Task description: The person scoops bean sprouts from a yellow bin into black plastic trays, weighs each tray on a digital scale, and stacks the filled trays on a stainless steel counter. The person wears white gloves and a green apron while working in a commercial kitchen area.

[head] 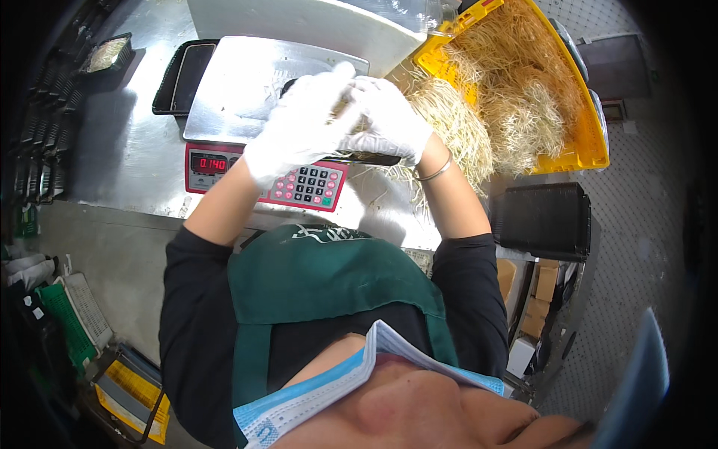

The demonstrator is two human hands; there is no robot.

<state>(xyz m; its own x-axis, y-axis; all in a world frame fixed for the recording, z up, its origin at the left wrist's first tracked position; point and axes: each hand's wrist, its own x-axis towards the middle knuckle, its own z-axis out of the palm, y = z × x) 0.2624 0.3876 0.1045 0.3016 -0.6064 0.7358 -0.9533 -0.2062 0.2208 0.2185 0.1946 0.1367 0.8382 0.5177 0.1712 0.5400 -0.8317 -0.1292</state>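
Note:
My left hand (305, 120), in a white glove and partly blurred, meets my gloved right hand (390, 115) over the front right of the steel weighing plate (241, 84). Between them they hold a small bunch of bean sprouts (359, 126), mostly covered by the fingers. Directly below the hands is a black plastic tray (373, 158); only its near edge and a dark far corner show. The red digital scale (336, 196) has a lit display and a keypad. A loose heap of bean sprouts (454, 123) lies beside my right wrist.
A yellow crate (572, 163) of sprouts stands at the right, above stacked black trays (544, 219). Left of the scale lies another black tray (176, 84). A filled tray (109, 55) sits farther left, near stacks of trays (50, 123). A pale upright panel (303, 28) borders the back.

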